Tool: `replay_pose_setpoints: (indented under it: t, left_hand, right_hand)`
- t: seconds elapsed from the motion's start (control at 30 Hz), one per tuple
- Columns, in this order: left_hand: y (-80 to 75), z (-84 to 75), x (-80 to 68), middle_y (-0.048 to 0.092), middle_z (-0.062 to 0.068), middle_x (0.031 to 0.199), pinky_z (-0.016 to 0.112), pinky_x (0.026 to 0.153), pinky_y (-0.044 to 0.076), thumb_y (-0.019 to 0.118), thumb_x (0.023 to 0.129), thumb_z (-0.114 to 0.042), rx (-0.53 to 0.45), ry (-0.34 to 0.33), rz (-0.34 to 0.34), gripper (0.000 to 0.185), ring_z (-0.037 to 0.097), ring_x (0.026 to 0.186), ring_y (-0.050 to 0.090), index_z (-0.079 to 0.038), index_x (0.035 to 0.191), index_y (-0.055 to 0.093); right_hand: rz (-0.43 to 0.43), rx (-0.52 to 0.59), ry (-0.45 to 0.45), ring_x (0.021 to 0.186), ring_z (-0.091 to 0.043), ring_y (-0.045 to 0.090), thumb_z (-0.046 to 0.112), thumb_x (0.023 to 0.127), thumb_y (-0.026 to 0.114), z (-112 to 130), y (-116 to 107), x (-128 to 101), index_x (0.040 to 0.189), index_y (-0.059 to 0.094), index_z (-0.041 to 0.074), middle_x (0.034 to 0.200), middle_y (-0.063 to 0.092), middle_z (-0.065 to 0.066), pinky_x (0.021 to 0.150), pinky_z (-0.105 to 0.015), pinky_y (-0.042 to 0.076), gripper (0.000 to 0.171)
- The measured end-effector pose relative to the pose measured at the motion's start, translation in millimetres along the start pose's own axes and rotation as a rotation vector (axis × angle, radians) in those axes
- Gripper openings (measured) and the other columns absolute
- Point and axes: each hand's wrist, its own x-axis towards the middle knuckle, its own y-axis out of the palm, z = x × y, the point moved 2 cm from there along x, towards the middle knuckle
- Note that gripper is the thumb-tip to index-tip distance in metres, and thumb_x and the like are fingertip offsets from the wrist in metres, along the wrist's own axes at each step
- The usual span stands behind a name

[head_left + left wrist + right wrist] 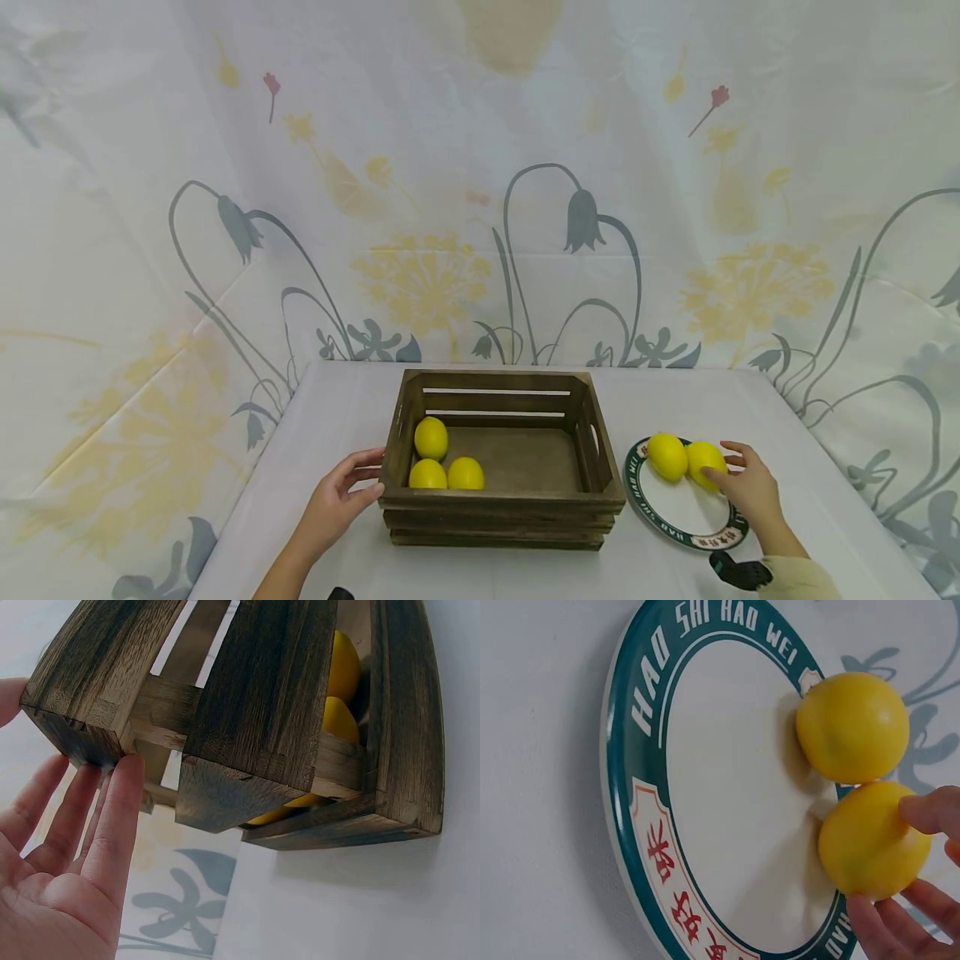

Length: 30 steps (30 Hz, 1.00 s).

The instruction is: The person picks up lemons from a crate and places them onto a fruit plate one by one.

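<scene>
A brown slatted wooden crate [498, 521] stands mid-table with three yellow lemons [431, 438] in its left part. My left hand [339, 498] is at the crate's left end; in the left wrist view its fingertips [129, 769] touch the top slat, the thumb on the other face. On the right, a white plate [727, 765] with a green lettered rim bears two more lemons, side by side at its far edge. My right hand [752, 487] holds the right-hand lemon [874, 840] between thumb and fingers. The other lemon [853, 727] sits right against it.
A white cloth [345, 417] covers the table. Behind it hangs a pale curtain [465, 167] printed with grey and yellow flowers. The plate lies close to the crate's right end. A dark strap piece [738, 572] sits at my right wrist.
</scene>
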Motion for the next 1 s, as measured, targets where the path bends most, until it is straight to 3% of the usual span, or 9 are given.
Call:
replay_pose_setpoints:
  t: [0.07,0.23,0.37,1.0]
  left_hand:
    - [0.1,0.0,0.1,0.053,0.016,0.124,0.022,0.082,0.049,0.063,0.087,-0.005,0.002,0.0,-0.001,0.04,0.011,0.102,0.054,0.002,0.124,0.052]
    - [0.4,0.2,0.1,0.053,0.016,0.124,0.022,0.082,0.049,0.064,0.086,-0.005,-0.002,-0.003,-0.003,0.04,0.011,0.102,0.054,0.002,0.124,0.052]
    - [0.4,0.5,-0.1,0.053,0.016,0.124,0.022,0.082,0.049,0.064,0.086,-0.006,-0.002,-0.008,-0.003,0.041,0.012,0.102,0.054,0.002,0.124,0.052]
    - [0.9,-0.1,-0.5,0.053,0.014,0.124,0.021,0.082,0.049,0.065,0.086,-0.007,0.003,-0.03,-0.02,0.041,0.012,0.102,0.054,0.001,0.124,0.053]
  right_hand:
    - [-0.042,-0.002,-0.024,0.105,-0.05,0.047,0.025,0.084,0.068,-13.2,1.1,8.2,0.132,0.036,-0.006,0.121,0.042,-0.037,0.071,-0.045,0.053,0.066]
    - [-0.131,-0.031,-0.068,0.103,-0.045,0.05,0.041,0.084,0.066,-54.0,7.6,32.7,0.134,0.039,0.0,0.121,0.047,-0.031,0.073,-0.047,0.052,0.07]
    - [-0.158,0.002,-0.099,0.103,-0.044,0.05,0.05,0.083,0.063,-66.7,9.8,41.3,0.135,0.04,0.003,0.121,0.048,-0.029,0.074,-0.052,0.05,0.074]
    - [-0.223,0.021,-0.252,0.103,-0.036,0.052,0.051,0.081,0.065,-51.2,11.3,68.3,0.135,0.044,0.015,0.121,0.052,-0.016,0.072,-0.048,0.052,0.068]
